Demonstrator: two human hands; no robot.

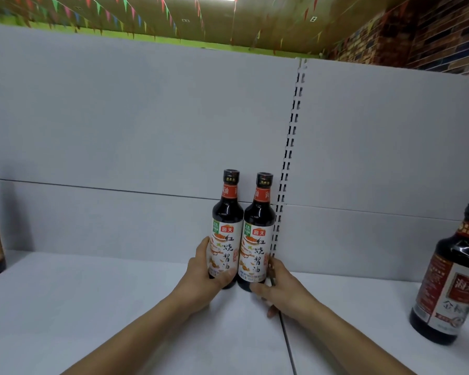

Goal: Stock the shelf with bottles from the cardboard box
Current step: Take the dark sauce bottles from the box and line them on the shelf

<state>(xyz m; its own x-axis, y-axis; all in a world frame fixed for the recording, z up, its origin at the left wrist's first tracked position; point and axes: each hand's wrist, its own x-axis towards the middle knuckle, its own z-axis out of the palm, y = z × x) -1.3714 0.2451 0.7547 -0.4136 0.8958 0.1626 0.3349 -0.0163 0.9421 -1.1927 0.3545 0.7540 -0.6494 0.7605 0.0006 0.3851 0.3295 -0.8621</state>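
Bottles, the left bottle (226, 212) and right bottle (258, 216), stand touching at the shelf (92, 307) back, your left grip (205, 274) and right grip (280, 280) each wrapped round one; release unevenly and one could topple.

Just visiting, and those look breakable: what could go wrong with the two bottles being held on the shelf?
The left bottle and right bottle touch, so they might knock together as the left hand and right hand let go. Both hands grip low on tall, narrow bottles, so a nudge could tip one. The right bottle is close to the shelf seam, which might leave it unsteady.
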